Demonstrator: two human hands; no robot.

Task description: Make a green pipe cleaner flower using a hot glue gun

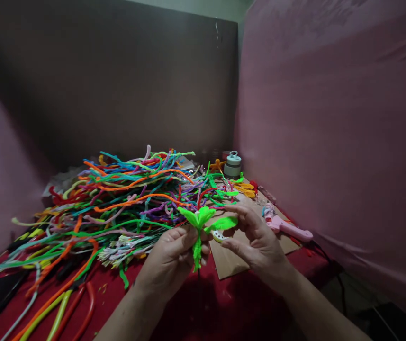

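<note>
In the middle of the head view, my left hand (176,253) pinches a bright green pipe-cleaner plant (197,237) between thumb and fingers. Fuzzy leaves spread at its top, and a twisted green bundle hangs below the grip. One leaf (224,223) reaches out sideways to the right. My right hand (256,239) curves around that leaf's outer end, thumb and forefinger apart. Whether a fingertip touches the leaf is hard to make out. A pale round object with dark dots (219,236) shows behind the leaf, partly hidden.
A big heap of coloured pipe cleaners (128,189) covers the left of the red-covered table (224,303). Beneath my right hand lies a cardboard sheet (229,265). A pink-handled tool (290,228) and a lidded jar (233,166) are at the right. Pliers-like handles (85,308) stick out front left.
</note>
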